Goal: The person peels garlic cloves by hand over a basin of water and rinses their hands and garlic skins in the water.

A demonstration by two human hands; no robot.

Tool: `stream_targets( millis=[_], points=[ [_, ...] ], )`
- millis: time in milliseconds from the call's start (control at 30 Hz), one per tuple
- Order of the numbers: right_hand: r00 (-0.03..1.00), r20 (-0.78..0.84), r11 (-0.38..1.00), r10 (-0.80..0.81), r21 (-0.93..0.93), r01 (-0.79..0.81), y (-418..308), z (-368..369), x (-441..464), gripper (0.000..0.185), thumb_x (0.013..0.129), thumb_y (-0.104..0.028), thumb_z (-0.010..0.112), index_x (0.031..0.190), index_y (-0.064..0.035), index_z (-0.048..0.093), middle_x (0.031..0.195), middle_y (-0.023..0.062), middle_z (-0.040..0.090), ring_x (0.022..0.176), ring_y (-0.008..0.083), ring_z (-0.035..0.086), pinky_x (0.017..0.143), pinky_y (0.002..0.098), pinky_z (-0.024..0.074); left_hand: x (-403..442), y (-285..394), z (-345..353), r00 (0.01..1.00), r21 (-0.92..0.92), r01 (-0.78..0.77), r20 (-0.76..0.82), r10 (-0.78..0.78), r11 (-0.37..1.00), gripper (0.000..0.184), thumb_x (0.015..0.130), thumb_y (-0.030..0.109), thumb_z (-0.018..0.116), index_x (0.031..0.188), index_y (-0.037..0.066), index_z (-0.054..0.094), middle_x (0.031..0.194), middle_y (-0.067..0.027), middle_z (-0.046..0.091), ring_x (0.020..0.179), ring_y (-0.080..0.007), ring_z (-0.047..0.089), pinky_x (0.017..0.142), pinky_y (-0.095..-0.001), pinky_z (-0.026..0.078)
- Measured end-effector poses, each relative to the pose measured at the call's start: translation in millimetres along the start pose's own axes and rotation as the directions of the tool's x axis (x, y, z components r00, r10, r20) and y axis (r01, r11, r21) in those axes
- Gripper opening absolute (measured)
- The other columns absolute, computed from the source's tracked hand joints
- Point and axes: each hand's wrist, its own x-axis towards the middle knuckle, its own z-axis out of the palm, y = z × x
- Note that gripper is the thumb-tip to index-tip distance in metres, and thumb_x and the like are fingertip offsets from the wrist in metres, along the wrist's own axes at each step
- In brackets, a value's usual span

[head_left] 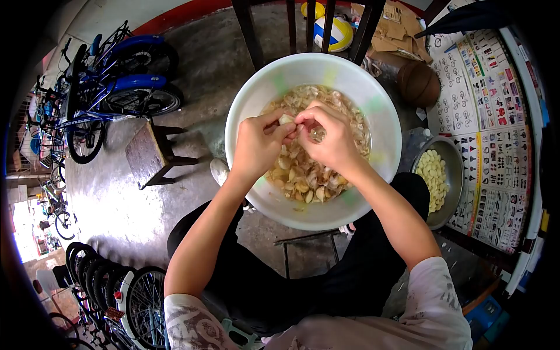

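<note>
Above a large white plastic basin point(245, 105), both hands meet with fingertips close together. My left hand point(259, 140) pinches a pale garlic clove point(286, 119) between thumb and fingers. My right hand point(328, 133) is closed in a pinch at the clove's right side; its fingertips touch or nearly touch the clove, and I cannot make out what is between them. Below the hands, the basin holds water with many unpeeled garlic cloves and loose skins point(309, 189). A metal bowl point(458, 169) to the right contains many peeled garlic cloves point(431, 175).
A small wooden stool point(146, 154) stands to the left, with blue bicycles point(137, 87) beyond it. More bicycle wheels point(146, 303) are at lower left. Behind the basin are dark chair bars point(291, 26), a volleyball point(333, 34) and cardboard point(399, 29). A basketball point(418, 84) lies right.
</note>
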Motion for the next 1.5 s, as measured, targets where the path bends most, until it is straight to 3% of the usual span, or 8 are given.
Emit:
stream_targets(
  millis=[233,333,500,767,900,967,1300,1500],
  points=[
    [0.998,0.023,0.998,0.052,0.043,-0.053,-7,0,2,0.019,0.07,0.009,0.065,0.084,0.0003,0.055,0.081,0.0071,0.055,0.067,0.017,0.063,0.061,0.0284,0.0534,-6,11,2,0.998,0.104,-0.055,-0.02,0.058,0.993,0.02,0.086,0.0,0.063,0.105,-0.007,0.068,0.078,-0.0168,0.071,0.072,-0.0141,0.068,0.066,-0.0292,0.053],
    [0.999,-0.004,0.998,0.045,0.041,-0.045,-10,1,1,0.02,0.069,0.01,0.064,0.082,0.0,0.052,0.079,0.0071,0.052,0.065,0.0179,0.061,0.06,0.029,0.0526,-10,19,4,0.978,0.403,-0.185,-0.012,0.208,0.896,0.021,0.09,-0.002,0.061,0.109,-0.01,0.066,0.085,-0.0124,0.072,0.076,-0.0124,0.068,0.072,-0.0257,0.056],
    [0.998,0.022,0.998,-0.06,-0.02,0.06,-9,-2,4,0.023,0.066,0.011,0.064,0.08,-0.0004,0.05,0.078,0.0075,0.05,0.062,0.0195,0.057,0.055,0.0315,0.0483,-7,15,3,0.997,0.18,-0.049,-0.048,0.059,0.982,0.025,0.084,0.001,0.065,0.108,-0.006,0.069,0.085,-0.022,0.072,0.075,-0.0195,0.072,0.069,-0.0318,0.054],
    [0.989,0.035,0.96,-0.143,-0.239,0.147,0,-25,11,0.018,0.071,0.016,0.057,0.078,0.0002,0.052,0.075,0.0081,0.053,0.065,0.0187,0.059,0.055,0.0326,0.0474,-8,40,-23,0.997,0.277,-0.026,0.075,0.005,0.96,0.019,0.09,0.001,0.062,0.107,-0.007,0.068,0.084,-0.0108,0.07,0.079,-0.0124,0.068,0.078,-0.0256,0.057],
    [0.991,0.126,0.994,0.041,0.094,-0.053,0,-15,10,0.016,0.077,0.012,0.06,0.088,0.0013,0.063,0.085,0.0122,0.065,0.084,0.0251,0.069,0.069,0.03,0.0552,-10,36,-33,0.987,-0.022,0.137,0.086,-0.135,0.99,0.024,0.095,0.008,0.061,0.112,-0.009,0.065,0.097,-0.0131,0.07,0.09,-0.0137,0.067,0.086,-0.0264,0.057],
    [0.979,0.176,0.946,-0.099,-0.289,0.147,12,-11,6,0.018,0.079,0.007,0.067,0.096,0.0003,0.069,0.095,0.0108,0.072,0.096,0.0253,0.069,0.082,0.0321,0.0547,-9,34,-36,0.98,-0.108,0.174,0.118,-0.161,0.979,0.028,0.097,0.011,0.06,0.116,-0.01,0.062,0.101,-0.0139,0.069,0.095,-0.0144,0.067,0.089,-0.0261,0.056],
    [0.961,0.037,0.91,0.272,0.314,-0.27,-15,-6,4,0.015,0.083,0.001,0.072,0.099,0.0015,0.071,0.093,0.0094,0.071,0.083,0.0167,0.07,0.071,0.0255,0.0575,-12,35,-24,0.971,-0.166,0.206,0.161,-0.179,0.964,0.028,0.096,0.013,0.063,0.116,-0.006,0.062,0.11,-0.0141,0.068,0.101,-0.0157,0.066,0.09,-0.0269,0.054],
    [0.975,-0.118,0.974,0.187,0.149,-0.169,-26,-5,3,0.012,0.082,0.003,0.071,0.094,0.0037,0.071,0.092,0.0108,0.071,0.079,0.0186,0.07,0.068,0.0269,0.0584,-14,37,-14,0.984,-0.059,0.165,0.073,-0.16,0.985,0.024,0.091,0.007,0.068,0.109,-0.008,0.063,0.104,-0.014,0.069,0.093,-0.015,0.068,0.088,-0.0273,0.055]
  ],
)
